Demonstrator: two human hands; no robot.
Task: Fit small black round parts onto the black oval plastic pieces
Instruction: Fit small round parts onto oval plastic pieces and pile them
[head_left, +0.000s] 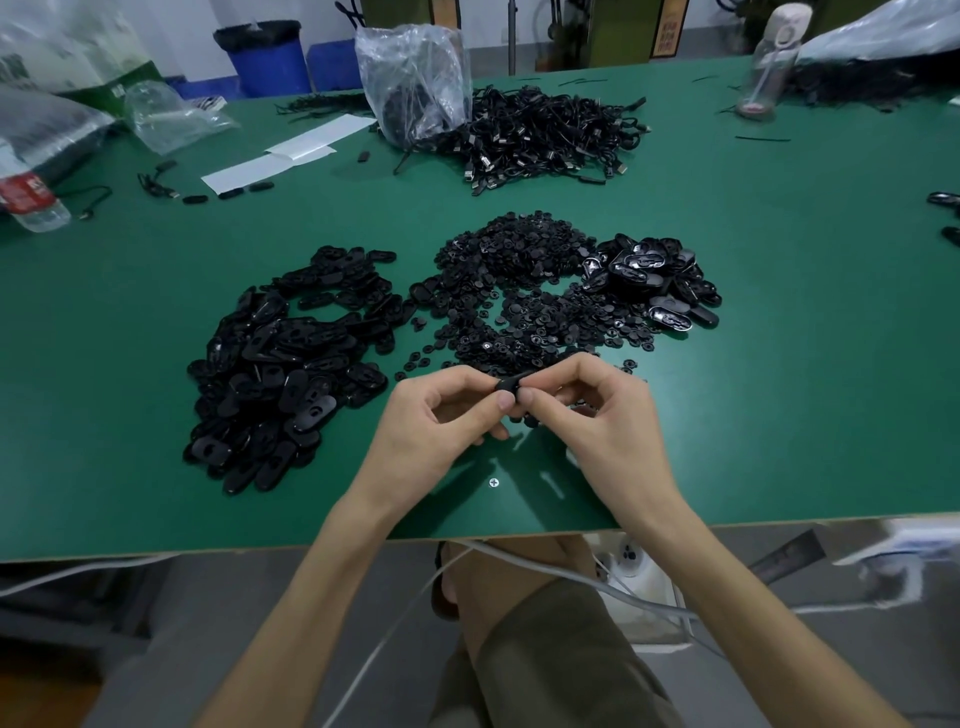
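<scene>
Closest to the lens is a lap in olive shorts (545, 649), with a white cable (519, 558) trailing across it below the edge of the green worktop (779, 364). Both bare forearms reach over that edge. The left hand (431, 415) and right hand (597, 410) meet just above the surface, and each pinches one end of a single black oval piece (511, 384) between thumb and curled fingertips. Whether a round part sits on it cannot be told, as the fingers cover most of it. A small screw head (494, 482) shows in the worktop just nearer the body than the hands.

Left of the left hand lies a big pile of oval pieces (291, 358). Just beyond both hands spreads a heap of small round parts (519, 291), its near edge almost under the fingers. Beyond the right hand, touching that heap's right side, is a smaller stack of glossy ovals (654, 280).

Farther off, past the round parts, lies a tangle of black cords (545, 135) with a clear plastic bag (415, 78) standing against it. White paper strips (291, 150) lie far beyond the left hand. At the far left a water bottle (28, 197) lies on its side; its red label carries white writing too blurred to read. A pink-capped bottle (774, 62) stands far beyond the right hand.
</scene>
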